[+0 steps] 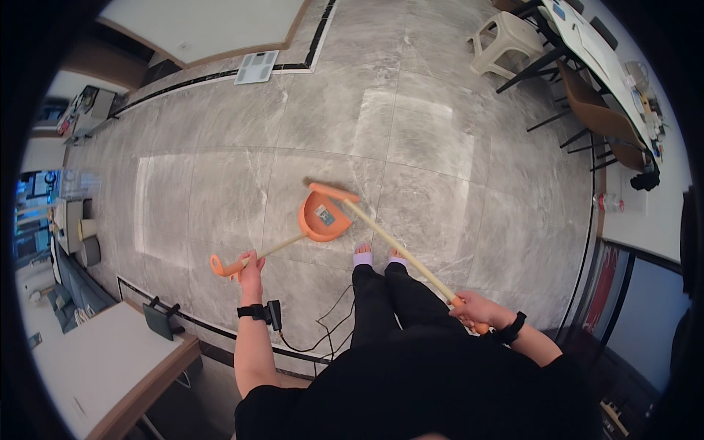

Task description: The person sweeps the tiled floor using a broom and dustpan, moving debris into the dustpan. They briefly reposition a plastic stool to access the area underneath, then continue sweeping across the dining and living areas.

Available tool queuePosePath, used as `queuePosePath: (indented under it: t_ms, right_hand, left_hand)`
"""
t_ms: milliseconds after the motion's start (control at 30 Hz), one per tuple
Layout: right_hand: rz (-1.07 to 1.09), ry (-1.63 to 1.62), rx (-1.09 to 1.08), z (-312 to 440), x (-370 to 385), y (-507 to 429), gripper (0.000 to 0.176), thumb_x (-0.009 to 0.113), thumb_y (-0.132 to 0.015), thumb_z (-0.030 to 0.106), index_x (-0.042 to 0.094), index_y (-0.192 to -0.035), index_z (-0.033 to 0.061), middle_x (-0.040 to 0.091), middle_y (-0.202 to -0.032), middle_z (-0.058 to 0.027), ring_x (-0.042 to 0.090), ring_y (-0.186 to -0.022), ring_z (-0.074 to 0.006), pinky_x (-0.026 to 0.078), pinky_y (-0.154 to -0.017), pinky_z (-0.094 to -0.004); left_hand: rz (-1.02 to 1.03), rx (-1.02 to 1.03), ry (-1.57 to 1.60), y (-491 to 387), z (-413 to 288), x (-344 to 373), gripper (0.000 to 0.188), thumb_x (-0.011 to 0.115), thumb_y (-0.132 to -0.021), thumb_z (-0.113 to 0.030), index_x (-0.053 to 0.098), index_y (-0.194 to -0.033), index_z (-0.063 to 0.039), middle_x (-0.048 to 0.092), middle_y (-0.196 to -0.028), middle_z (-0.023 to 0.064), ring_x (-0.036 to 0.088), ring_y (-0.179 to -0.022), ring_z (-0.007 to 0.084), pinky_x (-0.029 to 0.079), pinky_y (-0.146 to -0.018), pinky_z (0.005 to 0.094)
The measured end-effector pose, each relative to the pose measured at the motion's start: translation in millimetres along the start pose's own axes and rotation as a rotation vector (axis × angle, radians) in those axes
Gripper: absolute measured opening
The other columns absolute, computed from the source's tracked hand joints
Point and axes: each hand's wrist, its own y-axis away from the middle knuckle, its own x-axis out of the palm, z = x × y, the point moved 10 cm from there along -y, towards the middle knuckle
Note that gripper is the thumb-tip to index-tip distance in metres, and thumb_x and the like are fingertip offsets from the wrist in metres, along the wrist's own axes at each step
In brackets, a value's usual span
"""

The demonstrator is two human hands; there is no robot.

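My left hand (252, 270) grips the upper handle of an orange long-handled dustpan (336, 231), whose pan is near the floor ahead of my feet. A small printed label or card lies on the inside of the pan. My right hand (474, 311) is closed around the orange grip of a broom (404, 252) with a pale yellow pole. The broom's orange head, with brownish bristles, is just beyond the pan's far edge. Whether the head touches the pan I cannot tell.
Grey marble-look tiles (330, 126) surround me. A glass-topped bathroom scale (256, 67) lies at upper left. A beige plastic stool (506, 44) and a brown chair (602, 115) stand by a white table at upper right. Plastic bottles (609, 203) are at right; a black cable (329, 330) hangs near my left wrist.
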Motion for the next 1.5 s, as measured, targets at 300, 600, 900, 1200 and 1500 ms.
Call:
queuePosePath:
  t_ms: [300, 600, 900, 1200, 1500]
  right_hand:
    - [-0.131, 0.315, 0.078, 41.0, 5.1, -65.4, 0.015, 0.052, -0.078, 0.004, 0.038, -0.081, 0.0015, 0.043, -0.057, -0.0047, 0.044, -0.041, -0.0130, 0.041, -0.034, -0.0309]
    - [-0.015, 0.830, 0.006, 108.3, -13.4, -87.9, 0.019, 0.057, -0.074, 0.007, 0.042, -0.083, 0.0011, 0.046, -0.053, -0.0058, 0.047, -0.040, -0.0153, 0.038, -0.035, -0.0302]
    - [0.112, 1.230, -0.006, 251.4, -15.2, -139.1, 0.024, 0.059, -0.074, 0.007, 0.045, -0.092, -0.0013, 0.049, -0.060, -0.0075, 0.048, -0.042, -0.0155, 0.040, -0.037, -0.0301]
    - [0.264, 1.416, 0.110, 373.0, 61.3, -201.7, 0.023, 0.057, -0.077, 0.005, 0.043, -0.094, 0.0025, 0.042, -0.054, -0.0022, 0.042, -0.041, -0.0115, 0.033, -0.033, -0.0262]
    - [0.583, 1.620, 0.072, 476.4, 184.4, -283.8, 0.016, 0.058, -0.077, 0.006, 0.046, -0.088, 0.0026, 0.043, -0.056, -0.0020, 0.041, -0.040, -0.0113, 0.033, -0.036, -0.0244]
  left_hand:
    - [-0.026, 0.007, 0.106, -4.1, 10.7, -12.3, 0.022, 0.055, -0.084, -0.016, 0.047, -0.099, -0.003, 0.050, -0.095, 0.0081, 0.053, -0.086, 0.0165, 0.049, -0.078, 0.0270]
    - [-0.388, 0.034, 0.390, 24.3, 41.6, -85.8, 0.019, 0.056, -0.084, -0.013, 0.045, -0.095, -0.002, 0.049, -0.094, 0.0096, 0.054, -0.084, 0.0192, 0.052, -0.078, 0.0294]
    - [-0.703, 0.001, 0.605, 86.2, 56.7, -122.2, 0.033, 0.054, -0.086, -0.019, 0.041, -0.107, 0.002, 0.046, -0.101, 0.0132, 0.055, -0.093, 0.0246, 0.050, -0.082, 0.0313]
    - [-0.932, 0.011, 0.732, 154.6, 61.6, -162.2, 0.040, 0.048, -0.088, -0.032, 0.045, -0.105, 0.004, 0.046, -0.102, 0.0135, 0.054, -0.093, 0.0232, 0.049, -0.083, 0.0290]
    - [-1.264, 0.227, 0.815, 163.8, 47.1, -200.3, 0.032, 0.051, -0.087, -0.033, 0.047, -0.091, -0.001, 0.046, -0.092, 0.0089, 0.053, -0.085, 0.0200, 0.051, -0.076, 0.0292]
